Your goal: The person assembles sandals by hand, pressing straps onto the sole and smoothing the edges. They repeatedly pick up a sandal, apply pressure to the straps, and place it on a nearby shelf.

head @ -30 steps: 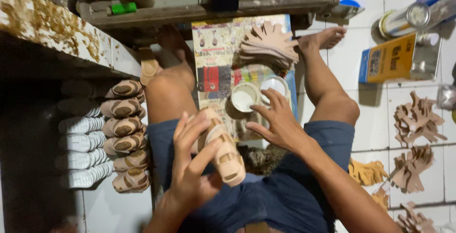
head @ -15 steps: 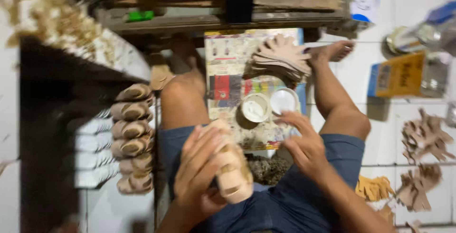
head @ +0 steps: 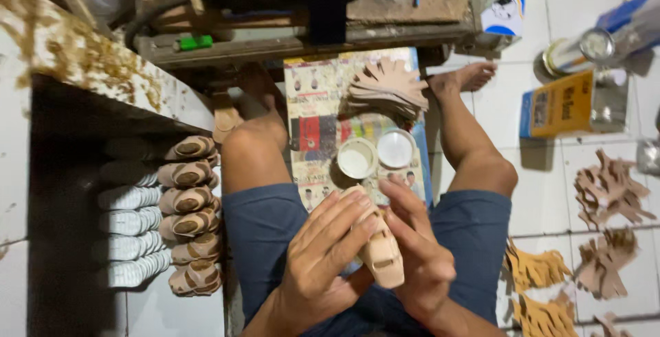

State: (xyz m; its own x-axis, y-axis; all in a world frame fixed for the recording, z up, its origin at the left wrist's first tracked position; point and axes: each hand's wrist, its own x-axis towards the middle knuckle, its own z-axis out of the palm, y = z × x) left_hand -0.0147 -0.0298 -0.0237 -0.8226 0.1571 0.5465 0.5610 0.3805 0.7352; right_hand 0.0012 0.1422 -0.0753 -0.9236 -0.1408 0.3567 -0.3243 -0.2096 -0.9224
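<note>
White tiled floor (head: 591, 137) | both hands, left (head: 323, 254) and right (head: 419, 254), clasp tan strappy sandal (head: 381, 254)

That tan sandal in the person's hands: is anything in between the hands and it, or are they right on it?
Nothing visible stands between them. Both hands hold the sandal directly: the left hand wraps its left side, fingers laid over the straps, and the right hand presses its right side. The two open pots sit apart, beyond the fingertips.

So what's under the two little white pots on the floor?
The two white pots sit on a colourful printed sheet, with a pile of tan cut-out pieces on it too. The floor beneath the sheet is covered.
</note>
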